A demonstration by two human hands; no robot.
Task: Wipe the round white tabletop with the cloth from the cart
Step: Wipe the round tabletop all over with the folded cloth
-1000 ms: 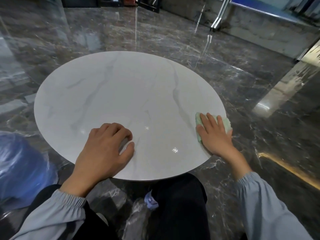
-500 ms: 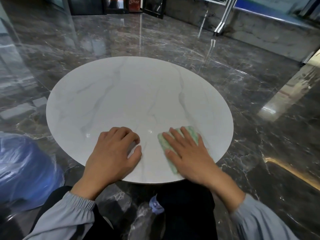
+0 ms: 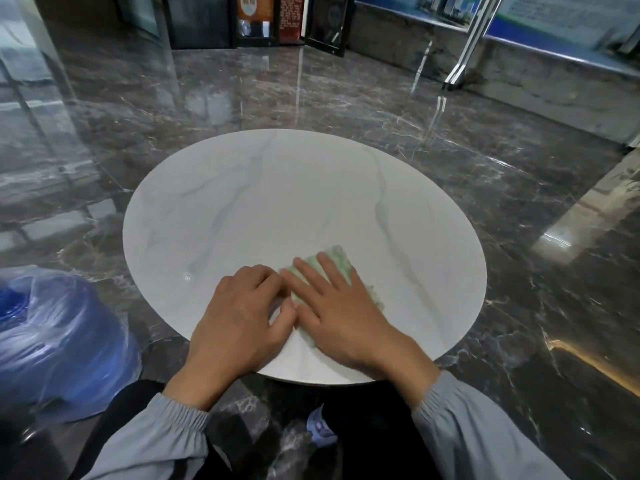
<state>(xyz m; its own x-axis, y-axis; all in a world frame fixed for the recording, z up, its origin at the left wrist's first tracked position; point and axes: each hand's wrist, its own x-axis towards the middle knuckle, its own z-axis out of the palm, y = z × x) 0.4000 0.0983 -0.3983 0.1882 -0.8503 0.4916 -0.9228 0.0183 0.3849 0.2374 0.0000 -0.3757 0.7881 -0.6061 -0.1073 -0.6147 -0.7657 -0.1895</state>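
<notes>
The round white marble-veined tabletop fills the middle of the view. A pale green cloth lies flat on its near part. My right hand presses down on the cloth with straight, spread fingers and covers most of it. Just to the left, my left hand rests on the bare tabletop with its fingers curled under, holding nothing. Its thumb touches the side of my right hand.
A blue bin lined with a clear plastic bag stands on the floor at the near left. Glossy dark marble floor surrounds the table. Dark display stands and a low wall run along the back.
My right hand has slid the cloth leftward along the near edge, from the table's right rim until it meets my left hand. The left hand has stayed in place.
</notes>
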